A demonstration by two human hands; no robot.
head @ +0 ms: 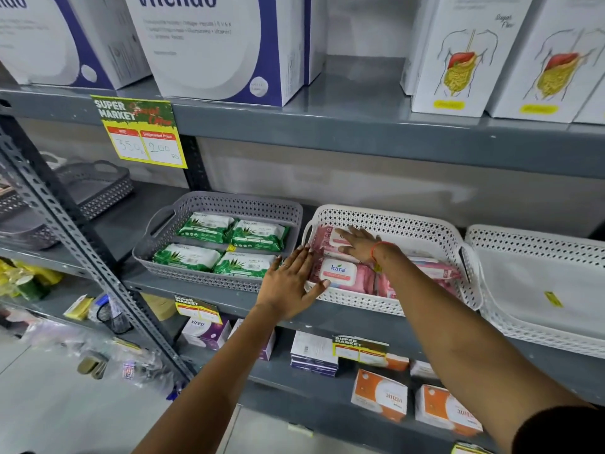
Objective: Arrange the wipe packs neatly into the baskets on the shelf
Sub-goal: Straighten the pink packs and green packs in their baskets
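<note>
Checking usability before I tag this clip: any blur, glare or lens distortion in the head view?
Head view: wide-angle bending bows the grey metal shelf edge; soft glare on the shelf top; the pink wipe packs in the white perforated plastic basket read clearly; the left hand and right hand look slightly soft; frame corners blur.

Two bare forearms. Left hand (288,283) wears what looks like a thin ring; right hand (358,244) has a red wrist thread (376,249) and a dark sleeve (563,430).

Grey metal shelving (360,126) on a slotted angle-iron upright (65,231) stands before a pale wall (360,181), over a light grey floor (49,414), evenly lit.
</note>
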